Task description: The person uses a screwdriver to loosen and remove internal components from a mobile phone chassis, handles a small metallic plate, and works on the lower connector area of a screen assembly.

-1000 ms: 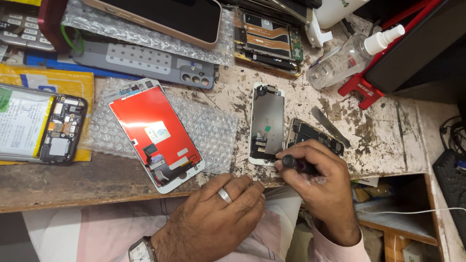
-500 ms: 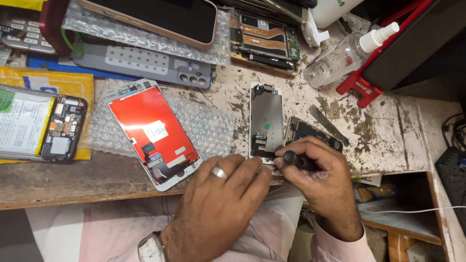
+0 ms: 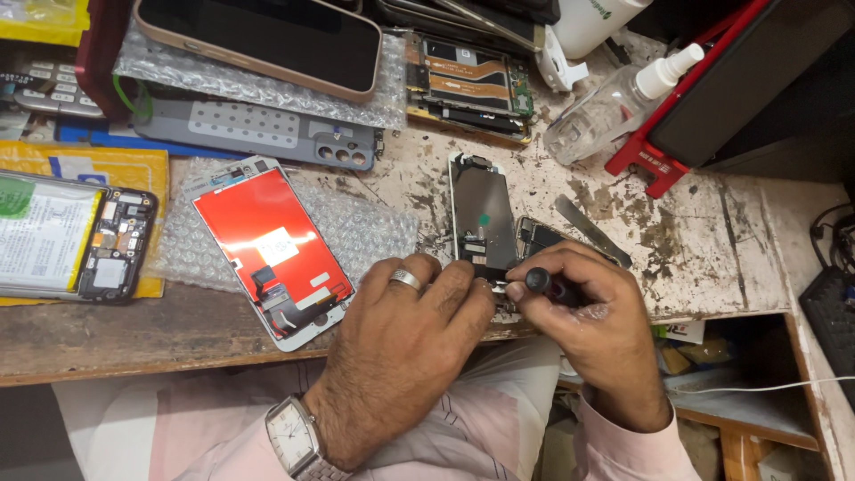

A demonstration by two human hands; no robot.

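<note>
Scarred and stained, the workbench (image 3: 712, 240) fills most of the frame, with phone parts spread across it. At lower centre a dark screen panel (image 3: 482, 218) lies face down near the front edge, and both hands are gathered at its lower end. The left hand (image 3: 405, 343), wearing a ring and a watch, is pressed onto the panel's bottom edge with fingers close together; a second ago it lay back at the bench edge, well clear of the panel, so the part is now being steadied rather than left free. The right hand (image 3: 592, 325) is closed around a small black screwdriver (image 3: 550, 285), whose tip is pointed at the panel's lower end; the tip itself is hidden behind the fingertips, so contact cannot be confirmed. The grip on the tool is unchanged from the earlier views.

A red-backed screen (image 3: 272, 245) is seen on bubble wrap at centre left, well apart from the hands. An opened phone (image 3: 76, 236) lies at the far left, a spray bottle (image 3: 614, 102) at upper right, and a metal pry tool (image 3: 592, 232) just right of the panel.
</note>
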